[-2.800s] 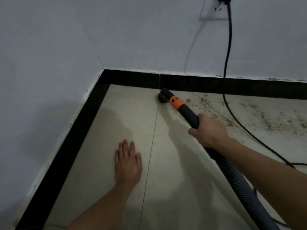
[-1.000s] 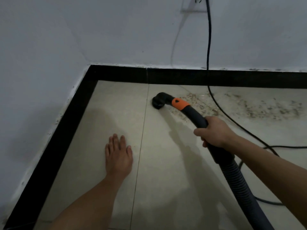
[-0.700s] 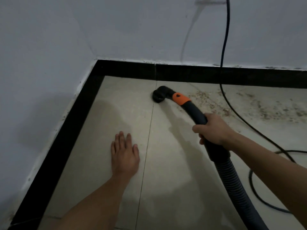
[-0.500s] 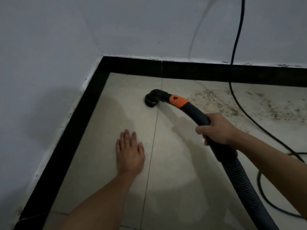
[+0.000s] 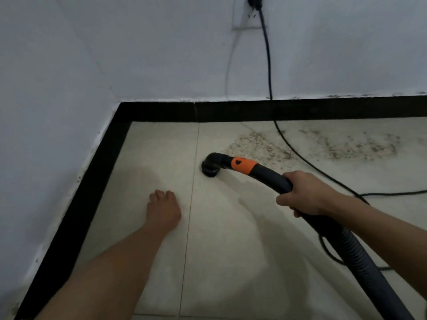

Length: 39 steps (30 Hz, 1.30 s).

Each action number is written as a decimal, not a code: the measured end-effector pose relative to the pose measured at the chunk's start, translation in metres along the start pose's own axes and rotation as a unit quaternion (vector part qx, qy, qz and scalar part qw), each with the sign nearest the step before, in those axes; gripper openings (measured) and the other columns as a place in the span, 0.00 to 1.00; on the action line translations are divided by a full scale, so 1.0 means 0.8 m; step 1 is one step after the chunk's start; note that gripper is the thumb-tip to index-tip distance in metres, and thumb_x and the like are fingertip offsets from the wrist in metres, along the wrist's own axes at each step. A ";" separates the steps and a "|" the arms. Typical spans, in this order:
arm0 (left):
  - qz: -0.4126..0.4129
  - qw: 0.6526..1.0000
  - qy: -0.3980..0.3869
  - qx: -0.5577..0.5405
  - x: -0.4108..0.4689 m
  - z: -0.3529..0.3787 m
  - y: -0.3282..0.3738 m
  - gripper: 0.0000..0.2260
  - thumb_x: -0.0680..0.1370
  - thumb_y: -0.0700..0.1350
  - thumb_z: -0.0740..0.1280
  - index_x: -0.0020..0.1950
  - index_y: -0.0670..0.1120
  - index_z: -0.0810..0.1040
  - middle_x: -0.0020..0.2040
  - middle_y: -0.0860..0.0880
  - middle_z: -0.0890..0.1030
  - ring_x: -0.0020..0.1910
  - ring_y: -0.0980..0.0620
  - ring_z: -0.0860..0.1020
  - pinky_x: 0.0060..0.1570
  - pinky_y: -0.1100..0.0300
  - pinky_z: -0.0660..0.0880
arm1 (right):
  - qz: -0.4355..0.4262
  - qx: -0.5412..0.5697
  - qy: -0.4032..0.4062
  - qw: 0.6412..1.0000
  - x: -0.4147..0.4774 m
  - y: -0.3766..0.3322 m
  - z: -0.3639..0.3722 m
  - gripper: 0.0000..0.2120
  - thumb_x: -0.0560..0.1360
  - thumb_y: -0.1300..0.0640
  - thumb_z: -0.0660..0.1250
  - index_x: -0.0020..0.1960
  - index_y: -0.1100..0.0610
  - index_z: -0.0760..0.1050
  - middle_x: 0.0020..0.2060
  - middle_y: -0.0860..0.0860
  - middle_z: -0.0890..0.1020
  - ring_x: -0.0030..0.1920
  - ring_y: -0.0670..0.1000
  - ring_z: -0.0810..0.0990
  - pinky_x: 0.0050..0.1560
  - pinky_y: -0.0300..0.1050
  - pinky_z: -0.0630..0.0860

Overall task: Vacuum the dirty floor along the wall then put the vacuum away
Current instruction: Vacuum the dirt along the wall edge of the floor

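Note:
My right hand (image 5: pixel 305 196) grips the dark curved handle of the vacuum hose (image 5: pixel 360 262), just behind its orange collar (image 5: pixel 243 165). The black round nozzle (image 5: pixel 210 168) sits on the pale floor tile, close to the tile joint. Brown crumbly dirt (image 5: pixel 261 145) lies right of the nozzle and stretches along the far wall (image 5: pixel 346 147). My left hand (image 5: pixel 163 210) rests on the floor left of the joint, fingers bent at the tips. The vacuum body is out of view.
A black skirting board (image 5: pixel 300 109) runs along the far wall and down the left wall, meeting in a corner. The black power cord (image 5: pixel 268 65) hangs from a wall socket (image 5: pixel 254 1) and trails over the dirt to the right, looping behind the hose.
The nozzle has pulled back from the far skirting toward me and sits further out on the tile. My left hand's fingers have curled from flat. The view has shifted.

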<state>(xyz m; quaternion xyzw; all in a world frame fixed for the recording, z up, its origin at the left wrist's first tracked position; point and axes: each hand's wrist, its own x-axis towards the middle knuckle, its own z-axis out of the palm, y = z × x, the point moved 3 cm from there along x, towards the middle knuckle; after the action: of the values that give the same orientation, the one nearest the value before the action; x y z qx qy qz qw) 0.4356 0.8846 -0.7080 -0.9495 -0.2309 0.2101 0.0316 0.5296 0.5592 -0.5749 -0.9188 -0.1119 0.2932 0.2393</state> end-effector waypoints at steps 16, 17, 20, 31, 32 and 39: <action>0.229 0.973 0.007 -0.005 0.046 -0.057 0.131 0.21 0.81 0.53 0.56 0.68 0.41 0.67 0.66 0.38 0.68 0.65 0.39 0.68 0.61 0.47 0.69 | 0.199 0.188 0.156 0.949 -0.209 0.185 -0.028 0.07 0.70 0.61 0.72 0.47 0.57 0.77 0.28 0.54 0.84 0.29 0.52 0.84 0.32 0.43 0.75; 0.231 0.972 0.040 -0.018 0.038 -0.040 0.125 0.21 0.81 0.52 0.57 0.69 0.40 0.67 0.68 0.37 0.67 0.67 0.38 0.67 0.62 0.46 0.69 | 0.215 0.198 0.155 0.944 -0.222 0.192 -0.023 0.08 0.70 0.61 0.73 0.47 0.57 0.77 0.29 0.55 0.84 0.30 0.53 0.85 0.32 0.43 0.75; 0.229 0.965 0.112 -0.066 0.026 -0.009 0.114 0.23 0.82 0.50 0.57 0.73 0.39 0.65 0.74 0.35 0.63 0.73 0.37 0.61 0.69 0.44 0.62 | 0.250 0.205 0.158 0.933 -0.249 0.203 0.002 0.08 0.70 0.63 0.73 0.47 0.57 0.77 0.28 0.56 0.83 0.29 0.54 0.84 0.27 0.40 0.75; 0.232 0.942 0.190 -0.147 0.020 0.013 0.105 0.27 0.78 0.51 0.51 0.73 0.39 0.67 0.74 0.35 0.64 0.74 0.38 0.61 0.72 0.45 0.57 | 0.303 0.121 0.195 0.925 -0.282 0.210 0.046 0.09 0.69 0.64 0.73 0.45 0.55 0.77 0.25 0.54 0.82 0.25 0.52 0.81 0.30 0.46 0.77; 0.232 0.942 0.193 -0.149 0.020 0.013 0.106 0.27 0.78 0.51 0.51 0.73 0.39 0.67 0.74 0.36 0.63 0.75 0.39 0.60 0.72 0.45 0.57 | 0.305 0.121 0.189 0.925 -0.288 0.212 0.051 0.09 0.69 0.63 0.74 0.45 0.54 0.77 0.25 0.53 0.82 0.24 0.51 0.81 0.29 0.45 0.76; 0.236 0.938 0.204 -0.153 0.016 0.013 0.106 0.28 0.78 0.52 0.50 0.73 0.38 0.66 0.74 0.34 0.63 0.74 0.36 0.59 0.72 0.43 0.56 | 0.329 0.133 0.169 0.920 -0.333 0.224 0.112 0.13 0.69 0.60 0.74 0.50 0.51 0.76 0.25 0.51 0.81 0.26 0.49 0.82 0.28 0.43 0.75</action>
<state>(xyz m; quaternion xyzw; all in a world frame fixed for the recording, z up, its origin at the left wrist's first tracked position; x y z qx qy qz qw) 0.4778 0.8145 -0.7359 -0.9926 -0.0176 -0.0244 -0.1180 0.2748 0.3461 -0.6001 -0.8995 0.2788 0.2081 0.2644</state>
